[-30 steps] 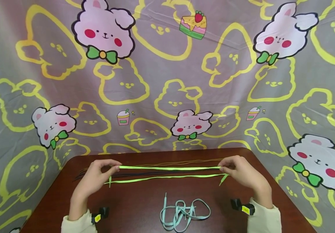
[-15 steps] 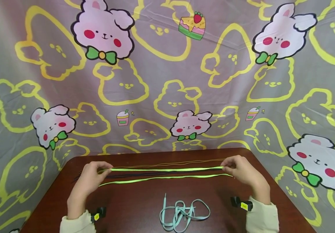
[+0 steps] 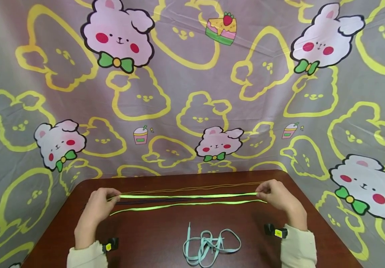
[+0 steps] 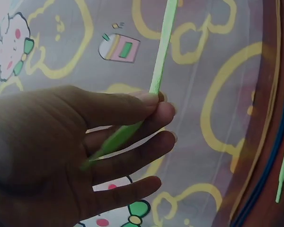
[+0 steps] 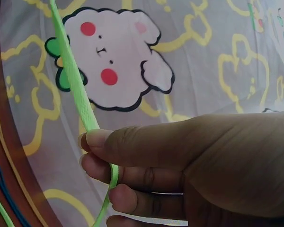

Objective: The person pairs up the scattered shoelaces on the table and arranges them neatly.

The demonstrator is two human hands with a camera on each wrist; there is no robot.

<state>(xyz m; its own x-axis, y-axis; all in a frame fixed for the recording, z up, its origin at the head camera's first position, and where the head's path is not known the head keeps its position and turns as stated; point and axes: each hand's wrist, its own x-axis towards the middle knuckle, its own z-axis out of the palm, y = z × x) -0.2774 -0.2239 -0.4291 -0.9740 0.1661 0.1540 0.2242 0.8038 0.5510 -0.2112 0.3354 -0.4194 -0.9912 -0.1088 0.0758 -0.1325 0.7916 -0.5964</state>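
A flat neon-green shoelace (image 3: 192, 196) is stretched taut between both hands above the table. Near one end my left hand (image 3: 99, 204) pinches it between thumb and forefinger; in the left wrist view the lace's tip (image 4: 97, 156) hangs across the palm side of the fingers. My right hand (image 3: 277, 195) pinches the other end, and a short tail (image 5: 108, 203) drops past the fingers in the right wrist view. Just in front, a second neon-green lace (image 3: 179, 204) lies lengthwise on the table. Dark blue laces (image 4: 270, 165) and brown laces (image 3: 212, 185) lie behind it.
A pale blue shoelace (image 3: 209, 247) lies in loose loops on the brown table (image 3: 145, 238), nearer the person. Patterned cloth (image 3: 179, 82) hangs behind the table and along its sides. A small camera is on each wrist.
My left hand has slid left and slightly down, so a longer stretch of held lace shows between the hands. My right hand has shifted only slightly. The laces on the table stay put.
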